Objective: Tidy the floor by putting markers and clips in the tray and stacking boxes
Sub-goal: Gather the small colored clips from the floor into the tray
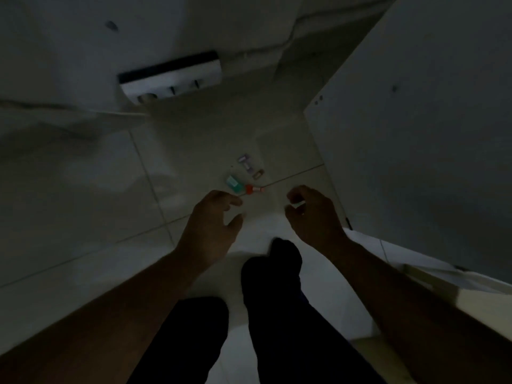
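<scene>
Two empty, half-curled hands, left hand point(213, 217), right hand point(313, 214), above dim tiled floor point(83, 217), small blurred items point(245, 176) beyond

No legible text or labels anywhere.

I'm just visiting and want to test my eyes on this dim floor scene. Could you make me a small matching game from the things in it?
Things:
1. box
2. marker
3. left hand
4. power strip

Descriptions:
A. orange-capped, lying along a tile seam
B. white, far from the hands
C. teal, on the floor beside the marker
D. open, empty, above the floor

Pairs: 1-C, 2-A, 3-D, 4-B
</scene>
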The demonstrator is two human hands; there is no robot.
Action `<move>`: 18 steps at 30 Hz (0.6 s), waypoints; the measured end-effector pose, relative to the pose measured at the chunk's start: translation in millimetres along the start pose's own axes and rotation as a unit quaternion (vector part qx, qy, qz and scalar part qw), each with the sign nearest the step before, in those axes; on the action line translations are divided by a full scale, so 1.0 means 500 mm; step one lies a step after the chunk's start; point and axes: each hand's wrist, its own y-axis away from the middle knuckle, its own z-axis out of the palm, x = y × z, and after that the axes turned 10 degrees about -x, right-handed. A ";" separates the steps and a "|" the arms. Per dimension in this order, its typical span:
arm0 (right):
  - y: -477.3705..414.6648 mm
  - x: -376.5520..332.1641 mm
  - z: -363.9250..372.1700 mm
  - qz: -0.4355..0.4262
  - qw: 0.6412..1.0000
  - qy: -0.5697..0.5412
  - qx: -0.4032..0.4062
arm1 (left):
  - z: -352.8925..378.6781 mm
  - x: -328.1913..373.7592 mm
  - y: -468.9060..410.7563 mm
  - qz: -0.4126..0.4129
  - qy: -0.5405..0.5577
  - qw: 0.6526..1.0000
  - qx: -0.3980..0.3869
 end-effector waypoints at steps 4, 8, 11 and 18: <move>-0.123 0.140 0.062 0.019 0.998 0.056 -0.009 | 0.095 -0.110 -0.115 0.022 -0.029 0.999 0.000; -0.208 0.236 0.092 0.039 0.998 0.052 0.017 | 0.168 -0.193 -0.200 0.064 -0.060 0.996 -0.016; -0.255 0.272 0.102 0.061 0.994 0.094 0.013 | 0.194 -0.229 -0.250 0.102 -0.117 0.988 -0.026; -0.314 0.313 0.137 0.047 0.982 0.177 0.047 | 0.216 -0.273 -0.324 0.154 -0.214 0.958 -0.110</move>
